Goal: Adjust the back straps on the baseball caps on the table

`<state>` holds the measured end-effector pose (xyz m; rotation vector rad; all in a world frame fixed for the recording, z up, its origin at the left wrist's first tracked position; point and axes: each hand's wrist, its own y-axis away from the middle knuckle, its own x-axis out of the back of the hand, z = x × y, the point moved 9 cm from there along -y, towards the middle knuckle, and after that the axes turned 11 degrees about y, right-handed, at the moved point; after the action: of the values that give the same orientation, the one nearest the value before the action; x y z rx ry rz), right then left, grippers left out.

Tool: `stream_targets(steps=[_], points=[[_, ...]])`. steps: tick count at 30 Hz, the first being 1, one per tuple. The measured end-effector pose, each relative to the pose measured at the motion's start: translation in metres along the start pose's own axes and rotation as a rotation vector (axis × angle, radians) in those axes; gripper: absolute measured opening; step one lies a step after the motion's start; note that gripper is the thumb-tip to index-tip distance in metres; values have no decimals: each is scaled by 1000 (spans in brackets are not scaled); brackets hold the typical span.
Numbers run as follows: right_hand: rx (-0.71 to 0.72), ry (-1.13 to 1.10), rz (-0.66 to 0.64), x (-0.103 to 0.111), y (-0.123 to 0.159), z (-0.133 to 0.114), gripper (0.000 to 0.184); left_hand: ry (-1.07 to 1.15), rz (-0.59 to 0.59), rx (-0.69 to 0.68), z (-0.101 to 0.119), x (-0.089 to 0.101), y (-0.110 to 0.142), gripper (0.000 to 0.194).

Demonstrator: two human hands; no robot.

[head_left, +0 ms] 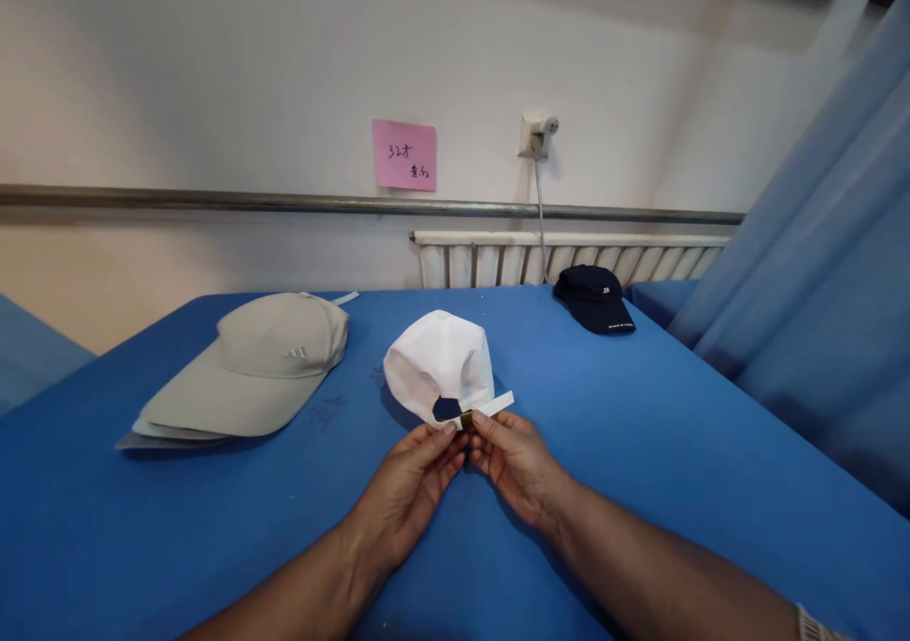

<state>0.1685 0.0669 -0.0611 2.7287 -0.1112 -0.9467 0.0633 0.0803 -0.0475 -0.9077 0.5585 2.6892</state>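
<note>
While the left grip (pixel 419 478) and right grip (pixel 518 464) pinch the white cap's (pixel 442 361) strap (pixel 503 402) closely around the buckle (pixel 466 420) between them, even tension should keep it flat.

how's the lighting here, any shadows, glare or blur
Head view: soft, uneven light, with dimmer patches on the wall; same view: soft shadow beside the white cap, no harsh glare; same view: lettering on the dark cap too blurred to read.

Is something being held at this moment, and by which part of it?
The white cap, by its back strap, pinched on both sides of the gold-coloured buckle.
</note>
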Motion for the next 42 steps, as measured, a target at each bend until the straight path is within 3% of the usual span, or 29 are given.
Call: stream_targets(steps=[5,15,28,35,42], points=[[2,23,4,2,-1,-2,34,151,57,68,-4,3,-2,8],[81,66,-24,-4,3,-9,39,124,3,33,-1,0,-4,9],[103,85,-33,-4,3,-13,37,100,62,17,1,1,-4,12],[93,50,-68,-6,2,-13,33,90,-44,14,2,-7,-1,19],[103,43,-176,-14,4,-16,33,122,-48,6,4,-6,-2,16]])
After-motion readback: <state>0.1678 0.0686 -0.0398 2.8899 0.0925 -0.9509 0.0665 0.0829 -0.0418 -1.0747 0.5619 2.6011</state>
